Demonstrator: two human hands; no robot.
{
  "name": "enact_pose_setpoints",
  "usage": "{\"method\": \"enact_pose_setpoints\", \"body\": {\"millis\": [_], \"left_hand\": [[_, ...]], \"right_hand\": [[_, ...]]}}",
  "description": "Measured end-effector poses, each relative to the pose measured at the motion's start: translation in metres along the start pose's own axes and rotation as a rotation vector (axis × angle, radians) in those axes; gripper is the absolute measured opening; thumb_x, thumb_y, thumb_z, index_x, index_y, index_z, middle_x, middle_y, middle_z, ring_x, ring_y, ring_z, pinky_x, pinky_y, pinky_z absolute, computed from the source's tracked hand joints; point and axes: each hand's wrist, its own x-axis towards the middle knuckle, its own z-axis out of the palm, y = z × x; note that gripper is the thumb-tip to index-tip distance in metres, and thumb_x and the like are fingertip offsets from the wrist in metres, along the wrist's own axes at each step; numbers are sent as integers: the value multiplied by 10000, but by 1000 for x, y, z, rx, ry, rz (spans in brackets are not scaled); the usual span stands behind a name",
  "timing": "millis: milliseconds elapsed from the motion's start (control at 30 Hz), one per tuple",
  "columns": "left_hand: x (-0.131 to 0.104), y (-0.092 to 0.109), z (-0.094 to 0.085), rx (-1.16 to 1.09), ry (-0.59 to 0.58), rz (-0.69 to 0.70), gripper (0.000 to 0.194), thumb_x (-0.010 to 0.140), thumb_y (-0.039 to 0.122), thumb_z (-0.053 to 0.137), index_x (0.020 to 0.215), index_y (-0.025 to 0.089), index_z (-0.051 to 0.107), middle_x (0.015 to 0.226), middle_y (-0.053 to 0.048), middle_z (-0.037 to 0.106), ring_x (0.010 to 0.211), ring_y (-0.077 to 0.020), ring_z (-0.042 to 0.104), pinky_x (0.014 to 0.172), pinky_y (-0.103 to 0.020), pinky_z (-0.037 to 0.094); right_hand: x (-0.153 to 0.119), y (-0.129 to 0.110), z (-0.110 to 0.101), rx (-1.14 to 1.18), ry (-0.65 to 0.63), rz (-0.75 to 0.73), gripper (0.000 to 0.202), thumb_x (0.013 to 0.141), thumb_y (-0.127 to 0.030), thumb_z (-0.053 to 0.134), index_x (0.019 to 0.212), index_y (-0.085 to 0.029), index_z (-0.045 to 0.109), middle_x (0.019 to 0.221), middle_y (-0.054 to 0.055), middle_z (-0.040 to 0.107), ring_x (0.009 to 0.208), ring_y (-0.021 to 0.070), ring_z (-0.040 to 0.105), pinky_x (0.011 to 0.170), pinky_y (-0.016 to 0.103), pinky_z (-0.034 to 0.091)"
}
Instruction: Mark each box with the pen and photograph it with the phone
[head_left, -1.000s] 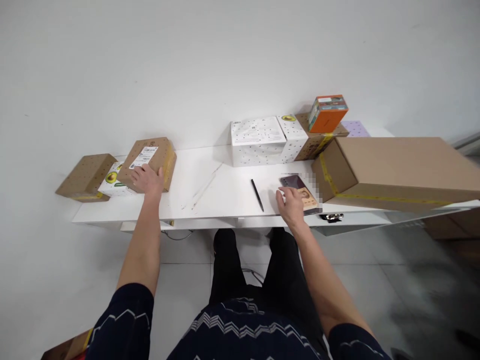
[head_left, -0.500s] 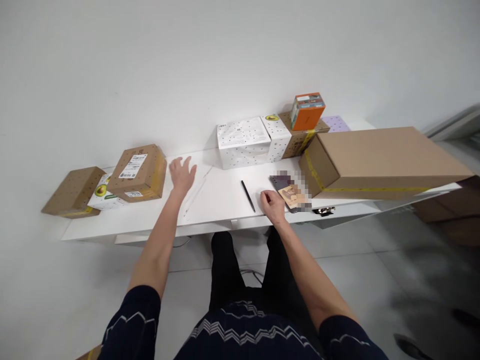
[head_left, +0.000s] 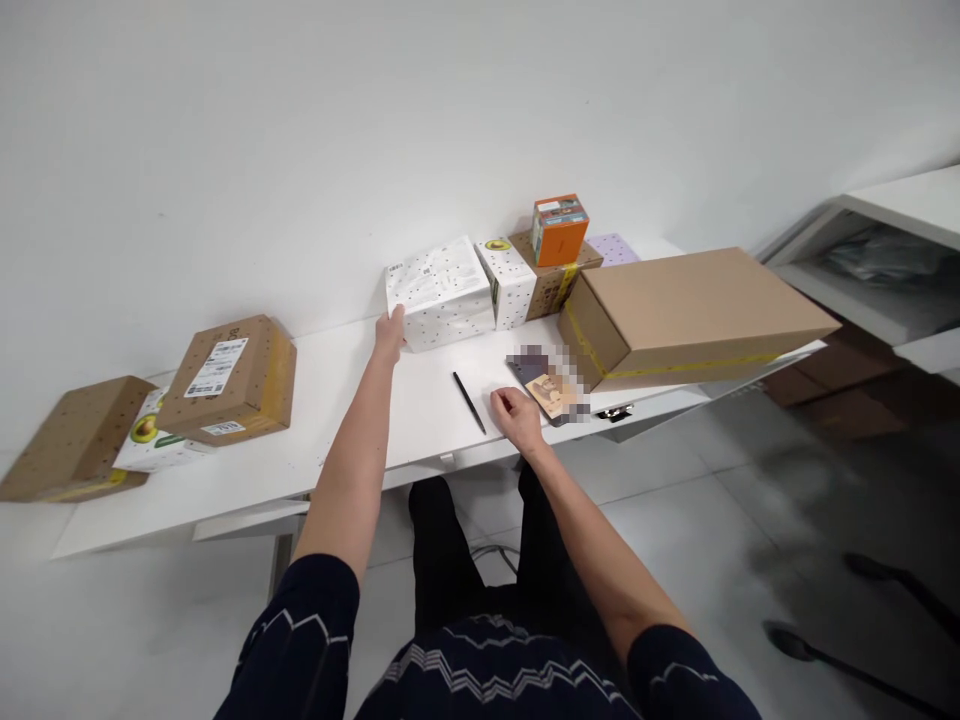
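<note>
My left hand (head_left: 390,333) grips the left end of a white dotted box (head_left: 441,295), with its thumb along the front and the other fingers mostly hidden. The box stands slightly askew against the back of the table. My right hand (head_left: 517,418) rests near the front edge, its fingers curled in a loose fist with nothing visible in them. A black pen (head_left: 469,403) lies just left of that hand. To its right is a phone (head_left: 551,392) with a picture on its case, partly blurred out.
The white table (head_left: 360,410) runs along a wall. Brown boxes (head_left: 232,380) and a white avocado box (head_left: 154,435) stand left. At right are another avocado box (head_left: 510,280), an orange box (head_left: 561,235) on a brown one, and a large carton (head_left: 690,315). A metal clip (head_left: 615,412) sits at the edge.
My left hand has moved right from the brown box's side to the white dotted box and taken hold of its left end. The view has turned right; my right hand stays curled by the phone.
</note>
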Motion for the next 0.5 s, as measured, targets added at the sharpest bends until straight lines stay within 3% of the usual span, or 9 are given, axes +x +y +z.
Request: {"method": "enact_pose_setpoints", "body": {"millis": [100,200,333,400,500], "left_hand": [[-9,-7,-14,-98,-23,-23,409,905,476,605,1186,180,573,1139,-124,650,971,-220,650,962,-470,507],[-21,-17,-27,-168,-65,-25,445,886,516,634,1200,209,558,1198,-118,625,957,-202,643,978,-461,488],[-41,-36,-38,-223,-124,13,448,857,516,670,1197,254,543,1258,-89,602,914,-170,633,937,-406,494],[-53,-48,-46,-275,-131,36,429,838,486,689,1168,257,539,1229,-72,622,908,-154,630,908,-356,499],[-77,-70,-66,-368,-116,137,370,798,432,719,1054,235,537,1154,-57,654,939,-145,637,884,-299,504]], "right_hand": [[21,-4,0,30,52,54,357,926,-426,456,918,-166,701,877,114,688,734,204,629,731,350,528],[63,-17,0,115,143,103,504,934,-500,470,1278,-163,621,1239,178,635,974,242,650,879,408,543],[111,-48,3,229,62,49,669,940,-641,428,1452,-215,490,1504,151,482,1371,303,471,1147,532,373],[114,-66,6,254,-8,-18,706,932,-686,413,1446,-209,500,1514,143,482,1436,310,401,1196,559,294],[88,-87,11,266,-64,-121,695,929,-676,447,1436,-206,510,1522,148,479,1457,306,381,1215,549,267]]}}
